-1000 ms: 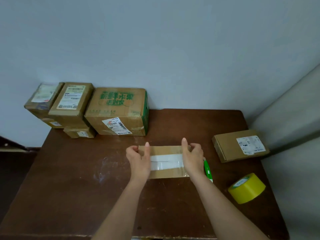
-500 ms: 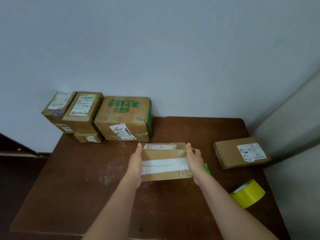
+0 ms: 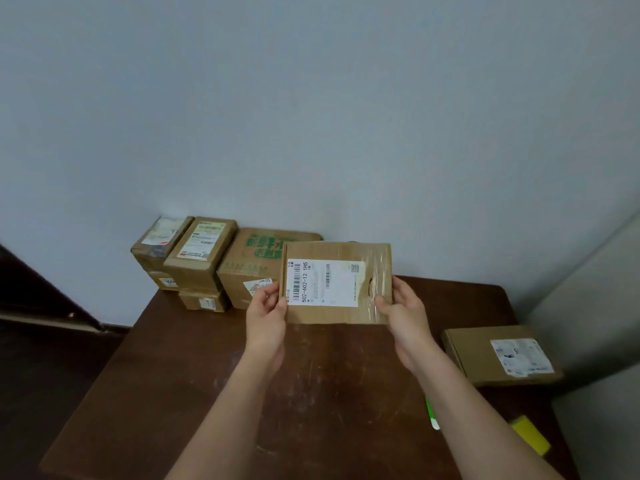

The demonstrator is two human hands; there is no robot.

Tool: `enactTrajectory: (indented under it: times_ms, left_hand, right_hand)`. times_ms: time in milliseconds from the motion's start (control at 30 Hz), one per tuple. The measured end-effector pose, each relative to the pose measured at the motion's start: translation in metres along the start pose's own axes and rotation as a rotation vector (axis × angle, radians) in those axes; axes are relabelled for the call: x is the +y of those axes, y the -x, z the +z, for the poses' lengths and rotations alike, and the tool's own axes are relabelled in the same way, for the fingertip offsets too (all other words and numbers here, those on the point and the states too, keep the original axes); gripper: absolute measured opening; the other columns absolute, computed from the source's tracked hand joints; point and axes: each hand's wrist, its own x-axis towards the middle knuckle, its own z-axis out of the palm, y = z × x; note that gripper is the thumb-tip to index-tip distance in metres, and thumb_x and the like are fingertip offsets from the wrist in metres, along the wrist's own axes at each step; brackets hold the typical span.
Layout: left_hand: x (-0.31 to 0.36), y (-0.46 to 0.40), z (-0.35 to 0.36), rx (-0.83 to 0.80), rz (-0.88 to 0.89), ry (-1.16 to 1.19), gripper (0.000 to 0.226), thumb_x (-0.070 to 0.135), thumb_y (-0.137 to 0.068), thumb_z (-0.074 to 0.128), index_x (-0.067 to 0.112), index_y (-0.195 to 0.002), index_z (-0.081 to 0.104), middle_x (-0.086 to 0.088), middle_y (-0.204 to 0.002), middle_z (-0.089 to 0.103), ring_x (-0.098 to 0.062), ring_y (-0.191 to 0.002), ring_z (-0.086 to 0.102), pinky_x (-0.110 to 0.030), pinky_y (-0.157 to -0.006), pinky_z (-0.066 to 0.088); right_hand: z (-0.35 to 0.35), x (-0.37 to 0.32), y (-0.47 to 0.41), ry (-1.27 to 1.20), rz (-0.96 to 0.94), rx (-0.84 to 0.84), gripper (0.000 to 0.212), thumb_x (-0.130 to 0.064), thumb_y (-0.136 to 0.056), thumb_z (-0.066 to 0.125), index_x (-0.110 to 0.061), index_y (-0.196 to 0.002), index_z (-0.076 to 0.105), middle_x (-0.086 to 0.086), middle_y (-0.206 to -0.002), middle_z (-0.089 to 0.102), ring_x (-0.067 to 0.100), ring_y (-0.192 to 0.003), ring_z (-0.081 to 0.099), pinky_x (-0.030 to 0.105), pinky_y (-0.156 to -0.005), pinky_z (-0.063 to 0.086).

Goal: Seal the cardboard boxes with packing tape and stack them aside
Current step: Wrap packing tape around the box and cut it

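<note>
Above the table, near the stacked boxes, your left hand and right hand pinch the labelled box by its side edges. Looks light and stiff; glossy tape likely slippery, so grip bare cardboard.

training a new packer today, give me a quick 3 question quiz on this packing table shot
1. True or false: the held box rests flat on the table.
2. Which hands grip it? A) left hand only B) right hand only C) both
3. Fill in: the flat box lying on the table is on the person's ____ side.

Key: 1 false, it is lifted with its label facing the camera. 2 C, left hand and right hand at its ends. 3 right.
</note>
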Motion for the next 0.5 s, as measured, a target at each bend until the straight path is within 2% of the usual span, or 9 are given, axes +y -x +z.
enactTrajectory:
  times_ms: [100,167,233,267,300,367,500]
  left_hand:
    - [0.013,-0.001,-0.001,0.037,0.067,0.037,0.026,-0.003,-0.101,0.044,0.006,-0.123,0.055,-0.009,-0.116,0.068,-0.016,-0.106,0.064,-0.019,-0.082,0.05]
    - [0.021,-0.003,-0.002,0.024,0.106,0.019,0.024,-0.002,-0.101,0.045,0.011,-0.115,0.06,-0.007,-0.113,0.071,-0.015,-0.104,0.066,-0.02,-0.082,0.051]
    - [0.032,-0.007,-0.002,-0.008,0.15,-0.031,0.027,-0.001,-0.101,0.046,0.019,-0.106,0.064,0.0,-0.105,0.073,-0.011,-0.098,0.068,-0.022,-0.08,0.052]
    - [0.037,-0.01,-0.002,-0.022,0.171,-0.055,0.03,-0.001,-0.1,0.046,0.023,-0.103,0.065,0.004,-0.102,0.073,-0.009,-0.096,0.069,-0.022,-0.079,0.053]
    - [0.041,-0.012,-0.001,-0.035,0.188,-0.076,0.032,0.0,-0.1,0.047,0.026,-0.101,0.066,0.008,-0.099,0.073,-0.006,-0.094,0.069,-0.022,-0.079,0.053]
    - [0.05,-0.017,-0.002,-0.061,0.213,-0.099,0.034,0.0,-0.1,0.049,0.029,-0.099,0.067,0.014,-0.095,0.072,-0.001,-0.091,0.068,-0.018,-0.076,0.052]
    - [0.065,-0.032,-0.008,-0.092,0.24,-0.075,0.03,0.001,-0.097,0.055,0.027,-0.097,0.07,0.012,-0.094,0.074,0.003,-0.086,0.068,-0.013,-0.073,0.052]
  right_hand:
    - [0.003,-0.014,-0.004,0.043,-0.053,-0.041,0.053,-0.007,-0.095,0.064,-0.025,-0.142,0.049,-0.005,-0.134,0.062,0.014,-0.117,0.063,0.044,-0.1,0.054]
    - [0.005,-0.02,-0.005,0.075,-0.087,-0.054,0.076,-0.015,-0.089,0.073,-0.036,-0.151,0.033,-0.007,-0.131,0.06,0.014,-0.114,0.064,0.045,-0.096,0.055]
    - [0.005,-0.024,-0.007,0.134,-0.1,-0.077,0.104,-0.015,-0.082,0.081,-0.049,-0.153,0.013,-0.014,-0.12,0.057,0.012,-0.108,0.064,0.041,-0.093,0.056]
    - [0.005,-0.024,-0.008,0.162,-0.096,-0.093,0.11,-0.013,-0.079,0.084,-0.053,-0.151,0.011,-0.016,-0.117,0.057,0.011,-0.107,0.064,0.042,-0.094,0.055]
    - [0.005,-0.024,-0.01,0.186,-0.085,-0.101,0.11,-0.011,-0.077,0.086,-0.055,-0.149,0.016,-0.016,-0.118,0.059,0.013,-0.108,0.064,0.045,-0.094,0.056]
    - [0.007,-0.023,-0.011,0.219,-0.068,-0.075,0.094,-0.009,-0.073,0.088,-0.05,-0.138,0.034,-0.007,-0.123,0.062,0.017,-0.11,0.065,0.049,-0.089,0.058]
    - [0.021,-0.026,-0.012,0.135,-0.089,-0.021,0.067,-0.003,-0.083,0.078,-0.035,-0.132,0.046,0.001,-0.117,0.064,0.018,-0.099,0.069,0.041,-0.069,0.062]
